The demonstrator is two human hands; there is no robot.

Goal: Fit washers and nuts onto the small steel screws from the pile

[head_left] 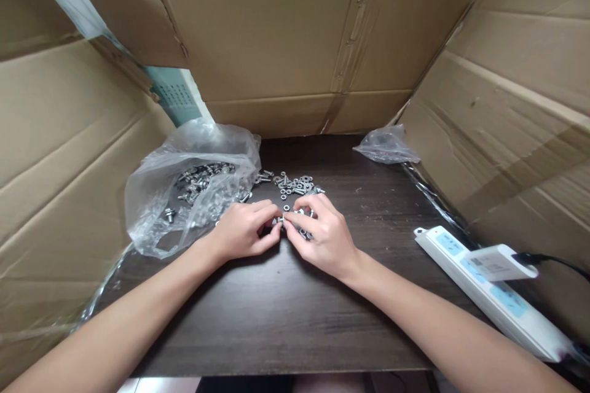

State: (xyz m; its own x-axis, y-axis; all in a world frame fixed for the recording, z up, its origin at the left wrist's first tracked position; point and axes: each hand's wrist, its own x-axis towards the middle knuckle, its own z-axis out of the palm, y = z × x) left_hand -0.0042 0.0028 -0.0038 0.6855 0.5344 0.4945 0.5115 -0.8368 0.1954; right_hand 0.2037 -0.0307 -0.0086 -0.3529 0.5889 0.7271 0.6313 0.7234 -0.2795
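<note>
My left hand (244, 230) and my right hand (318, 233) meet fingertip to fingertip over the dark wooden table (286, 313). Both pinch a small metal fastener (281, 219) between them; its exact shape is too small to tell. Just beyond the fingers lies a loose pile of small bolts, nuts and washers (295, 185). To the left, a clear plastic bag (193, 190) lies open with several more bolts inside.
Cardboard walls (286, 37) enclose the table on the left, back and right. A small crumpled plastic bag (386, 146) lies at the back right. A white power strip (488, 288) with a white adapter plugged in sits at the right edge.
</note>
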